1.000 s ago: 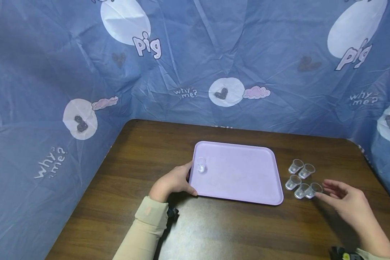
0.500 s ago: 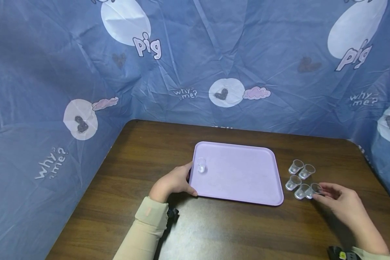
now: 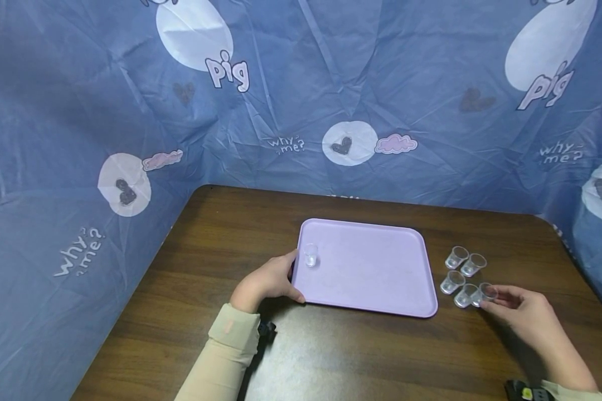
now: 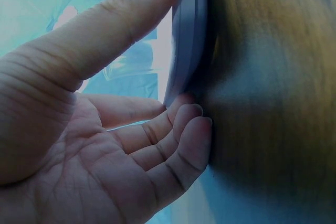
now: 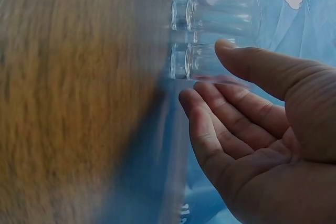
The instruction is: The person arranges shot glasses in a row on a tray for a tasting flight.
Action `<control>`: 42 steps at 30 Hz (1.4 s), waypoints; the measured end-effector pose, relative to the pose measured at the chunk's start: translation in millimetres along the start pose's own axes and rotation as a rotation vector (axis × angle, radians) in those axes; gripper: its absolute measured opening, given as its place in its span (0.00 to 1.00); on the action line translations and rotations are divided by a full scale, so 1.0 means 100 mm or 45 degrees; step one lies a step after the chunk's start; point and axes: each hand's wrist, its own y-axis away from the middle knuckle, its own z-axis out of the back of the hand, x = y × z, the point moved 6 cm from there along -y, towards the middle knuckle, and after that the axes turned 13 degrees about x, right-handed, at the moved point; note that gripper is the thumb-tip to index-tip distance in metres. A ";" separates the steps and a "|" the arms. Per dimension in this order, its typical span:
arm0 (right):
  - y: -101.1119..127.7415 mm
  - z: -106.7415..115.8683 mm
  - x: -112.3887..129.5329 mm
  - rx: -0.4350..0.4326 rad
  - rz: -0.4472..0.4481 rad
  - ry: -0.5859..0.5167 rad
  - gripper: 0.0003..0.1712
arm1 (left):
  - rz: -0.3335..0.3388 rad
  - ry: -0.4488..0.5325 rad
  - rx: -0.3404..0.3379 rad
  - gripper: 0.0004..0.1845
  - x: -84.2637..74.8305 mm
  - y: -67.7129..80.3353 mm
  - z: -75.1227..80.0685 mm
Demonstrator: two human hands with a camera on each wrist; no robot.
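A lilac tray [image 3: 371, 278] lies on the brown table, and one small clear cup [image 3: 310, 254] stands near its left rim. My left hand [image 3: 285, 277] grips the tray's left edge. Its thumb [image 4: 121, 24] lies on top of the tray rim [image 4: 186, 40] and its fingers [image 4: 181, 129] curl under it. Several clear cups [image 3: 464, 264] stand in a cluster right of the tray. My right hand [image 3: 490, 298] pinches the nearest cup [image 3: 485, 292] of that cluster. The thumb [image 5: 262, 72] touches this cup [image 5: 210, 61] and the fingertips [image 5: 199, 108] sit just beneath it.
Blue printed sheeting [image 3: 301, 111] walls in the table at the back and both sides. The other cluster cups [image 5: 220, 11] stand tight against the pinched one. Bare wood [image 3: 361, 356] lies in front of the tray.
My right hand has moved left to the nearest cup, and its thumb and fingers have drawn in around it. The left hand, the tray and the cup on it have not moved.
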 end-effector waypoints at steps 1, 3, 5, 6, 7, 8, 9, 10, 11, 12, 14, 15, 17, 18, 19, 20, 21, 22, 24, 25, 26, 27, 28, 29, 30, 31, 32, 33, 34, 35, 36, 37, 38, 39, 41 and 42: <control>0.00 0.00 0.00 0.001 0.004 -0.004 0.26 | -0.001 -0.003 -0.001 0.55 0.00 0.00 0.00; -0.01 -0.01 0.01 -0.002 0.014 -0.007 0.26 | -0.004 -0.003 -0.004 0.55 0.00 0.00 0.00; -0.01 -0.01 0.02 -0.004 0.020 -0.007 0.25 | -0.006 -0.003 -0.005 0.55 0.01 -0.01 0.00; -0.01 -0.01 0.02 -0.003 0.021 -0.006 0.25 | -0.003 0.002 -0.008 0.55 0.01 -0.01 0.00; -0.01 -0.01 0.02 -0.001 0.022 -0.009 0.25 | -0.004 0.000 -0.008 0.55 0.01 -0.01 0.00; -0.01 -0.01 0.02 0.001 0.021 -0.011 0.26 | -0.004 -0.002 -0.008 0.55 0.01 -0.02 0.00; -0.01 -0.02 0.02 0.004 0.019 -0.014 0.26 | -0.004 -0.002 -0.008 0.55 0.01 -0.02 0.00; -0.01 -0.02 0.02 0.006 0.018 -0.017 0.26 | -0.006 -0.005 -0.009 0.55 0.01 -0.02 0.00; -0.01 -0.02 0.02 0.006 0.019 -0.021 0.26 | -0.008 -0.007 -0.009 0.56 0.01 -0.02 0.00; -0.01 -0.03 0.02 0.007 0.022 -0.026 0.26 | -0.009 -0.007 -0.009 0.56 0.01 -0.02 0.00; -0.02 -0.03 0.02 0.003 0.030 -0.030 0.26 | -0.012 -0.006 -0.008 0.56 0.01 -0.02 0.00; -0.02 -0.03 0.02 -0.001 0.035 -0.032 0.26 | -0.014 -0.006 -0.009 0.56 0.02 -0.02 0.01; -0.02 -0.04 0.02 -0.006 0.041 -0.028 0.25 | -0.013 -0.010 -0.006 0.56 0.02 -0.02 0.01; -0.03 -0.04 0.01 -0.007 0.040 -0.022 0.25 | -0.011 -0.013 -0.004 0.56 0.03 -0.03 0.00; -0.03 -0.04 0.01 -0.005 0.038 -0.020 0.25 | -0.009 -0.016 -0.004 0.56 0.03 -0.03 0.00; -0.03 -0.03 0.01 -0.003 0.037 -0.021 0.25 | -0.006 -0.016 -0.006 0.57 0.04 -0.03 0.00; -0.03 -0.03 0.01 -0.006 0.037 -0.018 0.25 | -0.004 -0.016 -0.006 0.57 0.04 -0.03 0.00; -0.03 -0.03 0.01 -0.009 0.036 -0.016 0.25 | -0.002 -0.015 -0.005 0.57 0.04 -0.03 0.00; -0.02 -0.03 0.01 -0.022 0.038 -0.021 0.25 | 0.002 -0.009 -0.007 0.58 0.04 -0.03 0.00; -0.02 -0.02 0.01 -0.031 0.041 -0.032 0.24 | 0.001 -0.011 -0.011 0.58 0.04 -0.03 0.00; -0.01 -0.01 0.01 -0.043 0.045 -0.038 0.24 | 0.002 -0.012 -0.011 0.58 0.04 -0.03 0.00; -0.01 -0.01 0.01 -0.058 0.046 -0.038 0.24 | 0.002 -0.016 -0.011 0.58 0.04 -0.03 0.00; 0.00 0.00 0.00 -0.066 0.041 -0.042 0.24 | 0.003 -0.017 -0.010 0.58 0.04 -0.03 0.00; 0.01 0.01 0.00 -0.075 0.035 -0.046 0.24 | 0.005 -0.019 -0.011 0.58 0.05 -0.04 -0.01; 0.02 0.03 0.01 -0.084 0.030 -0.045 0.24 | 0.005 -0.023 -0.009 0.58 0.05 -0.04 -0.01; 0.02 0.04 0.01 -0.088 0.024 -0.045 0.23 | 0.003 -0.023 -0.009 0.58 0.04 -0.03 -0.01; 0.03 0.06 0.02 -0.095 0.021 -0.038 0.23 | 0.003 -0.021 -0.009 0.57 0.05 -0.04 -0.01; 0.04 0.08 0.03 -0.103 0.016 -0.032 0.23 | 0.002 -0.018 -0.009 0.57 0.04 -0.03 -0.01; 0.05 0.09 0.05 -0.110 0.016 -0.032 0.23 | 0.001 -0.016 -0.009 0.57 0.04 -0.03 0.00; 0.06 0.12 0.06 -0.122 0.023 -0.030 0.22 | -0.002 -0.019 -0.010 0.57 0.03 -0.03 0.00; 0.06 0.14 0.08 -0.134 0.032 -0.032 0.22 | -0.007 -0.022 -0.010 0.57 0.03 -0.02 0.00; 0.07 0.16 0.10 -0.149 0.044 -0.037 0.21 | -0.010 -0.023 -0.010 0.57 0.03 -0.02 0.00; 0.07 0.18 0.12 -0.163 0.059 -0.047 0.21 | -0.015 -0.034 -0.008 0.57 0.02 -0.01 0.00; 0.08 0.20 0.13 -0.179 0.073 -0.055 0.20 | -0.018 -0.037 -0.007 0.57 0.02 -0.01 0.00; 0.08 0.24 0.17 -0.209 0.107 -0.068 0.20 | -0.024 -0.045 -0.005 0.57 0.02 -0.01 0.00; 0.08 0.25 0.19 -0.221 0.123 -0.075 0.20 | -0.021 -0.042 -0.004 0.56 0.02 0.00 0.00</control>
